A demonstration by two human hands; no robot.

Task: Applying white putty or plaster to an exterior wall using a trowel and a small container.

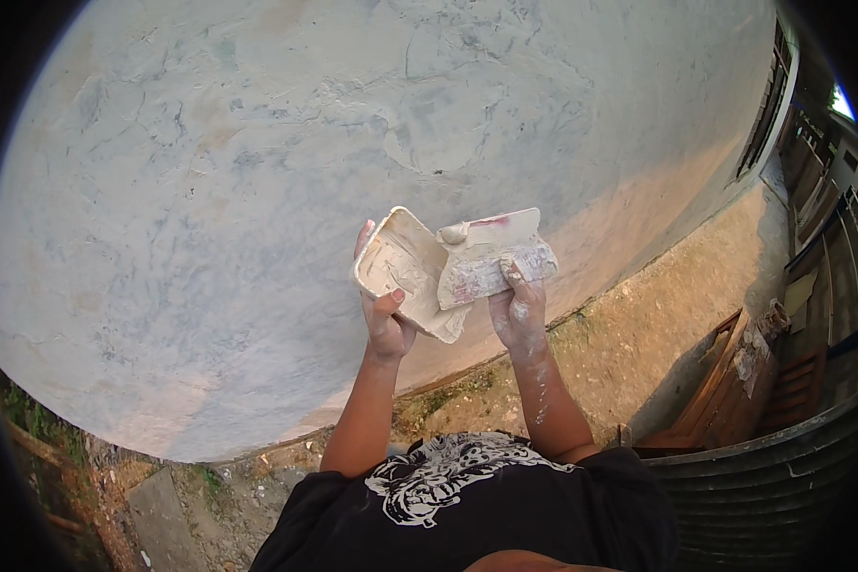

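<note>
A shallow, cream-coloured plaster tray (400, 267) is gripped from its left side by my left hand (388, 322), with the thumb over its near rim. Pale wet plaster coats its inside. My right hand (520, 310) pinches a flat, plaster-smeared spreader (494, 259), its thumb on the upper face. The spreader's left edge meets the tray's right side, and a lump of plaster (454, 233) clings near its far left corner. White smears mark my right hand and forearm. Both tools are held up in front of a grey, patchily plastered wall (286, 172).
A dirt strip (629, 334) runs along the wall's foot. Brown wooden frames (715, 381) lean at the right, beside a dark corrugated sheet (763, 486). A barred window (770, 95) is at the wall's far right. Plants (38, 419) and a concrete slab (160, 515) lie lower left.
</note>
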